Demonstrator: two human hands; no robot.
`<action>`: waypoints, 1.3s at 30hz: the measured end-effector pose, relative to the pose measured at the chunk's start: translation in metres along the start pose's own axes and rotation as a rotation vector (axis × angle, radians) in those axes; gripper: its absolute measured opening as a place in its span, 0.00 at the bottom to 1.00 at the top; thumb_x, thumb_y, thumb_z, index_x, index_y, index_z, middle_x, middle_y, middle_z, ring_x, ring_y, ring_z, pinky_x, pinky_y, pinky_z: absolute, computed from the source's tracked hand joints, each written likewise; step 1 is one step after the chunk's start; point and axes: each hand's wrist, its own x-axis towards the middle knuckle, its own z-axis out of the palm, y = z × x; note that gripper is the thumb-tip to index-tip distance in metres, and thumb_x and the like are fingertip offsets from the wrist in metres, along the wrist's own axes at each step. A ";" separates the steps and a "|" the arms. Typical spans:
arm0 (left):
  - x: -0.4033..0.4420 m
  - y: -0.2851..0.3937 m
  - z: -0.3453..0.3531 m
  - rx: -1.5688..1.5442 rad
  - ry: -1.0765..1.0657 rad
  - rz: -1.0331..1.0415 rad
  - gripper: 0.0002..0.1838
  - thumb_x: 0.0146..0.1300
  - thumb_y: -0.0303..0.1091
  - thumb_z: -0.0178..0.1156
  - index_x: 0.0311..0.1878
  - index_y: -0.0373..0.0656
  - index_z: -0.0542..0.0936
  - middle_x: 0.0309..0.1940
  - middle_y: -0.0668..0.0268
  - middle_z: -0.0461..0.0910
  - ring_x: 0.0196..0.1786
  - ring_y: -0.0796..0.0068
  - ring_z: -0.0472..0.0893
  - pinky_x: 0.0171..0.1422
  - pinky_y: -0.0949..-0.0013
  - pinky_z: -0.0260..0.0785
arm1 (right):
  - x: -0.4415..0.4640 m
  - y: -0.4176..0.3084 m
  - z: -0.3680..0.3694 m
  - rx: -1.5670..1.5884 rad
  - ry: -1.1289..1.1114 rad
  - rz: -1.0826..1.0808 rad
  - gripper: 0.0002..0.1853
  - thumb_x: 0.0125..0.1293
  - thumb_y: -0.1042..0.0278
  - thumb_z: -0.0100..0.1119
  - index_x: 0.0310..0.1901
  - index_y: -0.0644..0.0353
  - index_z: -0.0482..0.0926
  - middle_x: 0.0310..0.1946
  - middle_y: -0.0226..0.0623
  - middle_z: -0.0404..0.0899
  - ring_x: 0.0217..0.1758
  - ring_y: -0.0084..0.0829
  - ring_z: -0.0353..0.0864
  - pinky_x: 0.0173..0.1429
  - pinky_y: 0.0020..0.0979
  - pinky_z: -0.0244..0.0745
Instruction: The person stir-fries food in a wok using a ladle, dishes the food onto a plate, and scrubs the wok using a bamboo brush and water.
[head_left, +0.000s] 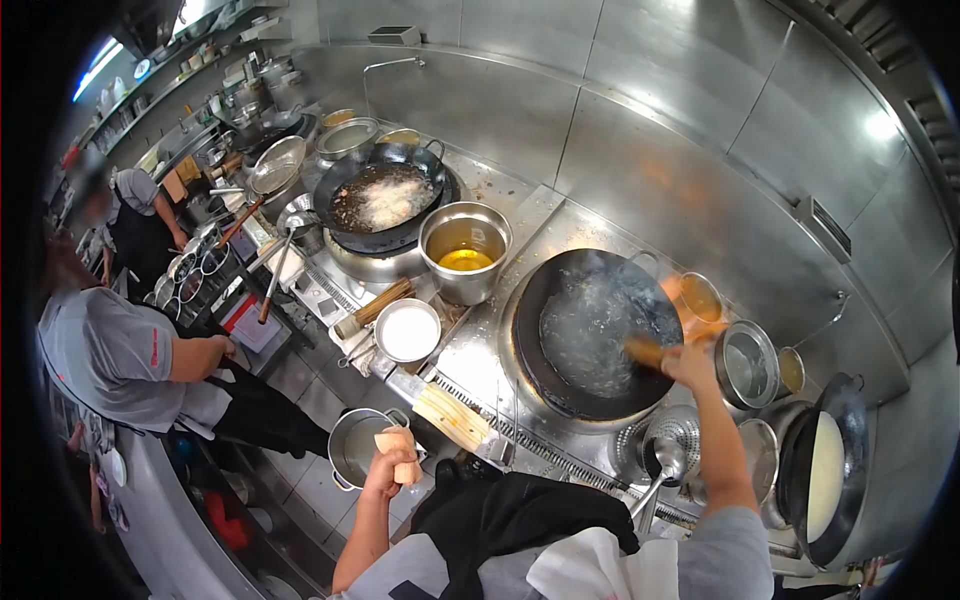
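My right hand (692, 366) is closed round a tan bamboo wok brush (646, 352), its bristle end smeared by motion. It is held over the right side of a large black wok (550, 370), where steaming, bubbling liquid swirls on the burner. My left hand (384, 472) is raised near my body, its fingers wrapped round a folded peach-coloured cloth (400, 446). Below that hand a two-handled metal pot (345, 440) stands low, by the floor. A ladle (668, 458) rests over a perforated strainer (628, 446) to the right, near my forearm.
Left of my wok stand a steel pot (428, 232) of yellow oil and a bowl of white powder (408, 330). Food foams in a second wok (390, 200) beyond. A folded cloth (452, 415) lies on the stove edge. Co-workers (110, 345) stand at left. Another wok (848, 470) sits far right.
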 end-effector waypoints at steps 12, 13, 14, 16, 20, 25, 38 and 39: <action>0.026 -0.035 0.025 0.004 -0.079 -0.237 0.25 0.49 0.25 0.67 0.53 0.39 0.75 0.36 0.63 0.79 0.36 0.65 0.83 0.39 0.60 0.79 | -0.016 -0.172 0.072 0.777 -0.188 0.138 0.29 0.65 0.50 0.67 0.65 0.51 0.79 0.37 0.45 0.85 0.33 0.40 0.84 0.39 0.39 0.80; 0.032 -0.036 0.028 0.014 -0.099 -0.234 0.25 0.49 0.25 0.67 0.53 0.40 0.75 0.36 0.63 0.79 0.35 0.65 0.83 0.39 0.60 0.79 | -0.027 -0.174 0.061 0.822 -0.313 0.139 0.30 0.65 0.49 0.68 0.66 0.49 0.78 0.28 0.39 0.83 0.17 0.28 0.79 0.22 0.32 0.78; 0.037 -0.037 0.031 0.018 -0.115 -0.227 0.24 0.49 0.25 0.67 0.53 0.40 0.75 0.36 0.63 0.79 0.35 0.65 0.83 0.39 0.60 0.79 | -0.036 -0.159 0.063 0.824 -0.303 0.154 0.30 0.65 0.49 0.68 0.66 0.49 0.78 0.28 0.39 0.83 0.17 0.28 0.79 0.22 0.32 0.78; 0.042 -0.027 0.043 0.039 -0.151 -0.230 0.25 0.49 0.25 0.67 0.53 0.40 0.75 0.35 0.63 0.79 0.35 0.65 0.83 0.39 0.60 0.79 | -0.061 -0.110 0.052 0.721 -0.406 -0.004 0.30 0.63 0.48 0.69 0.66 0.48 0.79 0.29 0.37 0.84 0.18 0.26 0.79 0.22 0.31 0.78; 0.048 -0.008 0.081 0.067 -0.197 -0.243 0.24 0.51 0.28 0.68 0.54 0.39 0.76 0.35 0.63 0.80 0.36 0.66 0.83 0.38 0.62 0.79 | -0.067 -0.009 -0.032 0.273 -0.521 0.088 0.31 0.58 0.42 0.69 0.63 0.42 0.83 0.47 0.46 0.87 0.49 0.41 0.88 0.55 0.43 0.82; 0.069 -0.026 0.104 0.028 -0.300 -0.358 0.23 0.54 0.32 0.70 0.54 0.41 0.77 0.37 0.64 0.81 0.36 0.66 0.84 0.37 0.63 0.80 | -0.020 0.052 -0.026 -0.213 0.282 0.085 0.30 0.63 0.50 0.68 0.67 0.44 0.79 0.42 0.53 0.87 0.36 0.40 0.88 0.45 0.42 0.83; 0.079 -0.005 0.165 -0.057 -0.607 -0.730 0.19 0.60 0.29 0.65 0.54 0.41 0.74 0.45 0.56 0.79 0.49 0.53 0.84 0.53 0.46 0.83 | -0.312 -0.096 0.089 1.559 0.553 0.548 0.31 0.78 0.58 0.57 0.77 0.56 0.63 0.43 0.40 0.82 0.33 0.26 0.82 0.24 0.27 0.76; 0.096 -0.016 0.180 -0.062 -0.698 -0.783 0.18 0.61 0.29 0.65 0.53 0.42 0.74 0.47 0.56 0.79 0.50 0.54 0.83 0.55 0.44 0.82 | -0.324 -0.108 0.085 1.604 0.555 0.578 0.31 0.78 0.57 0.57 0.77 0.56 0.62 0.43 0.40 0.81 0.34 0.25 0.82 0.25 0.27 0.75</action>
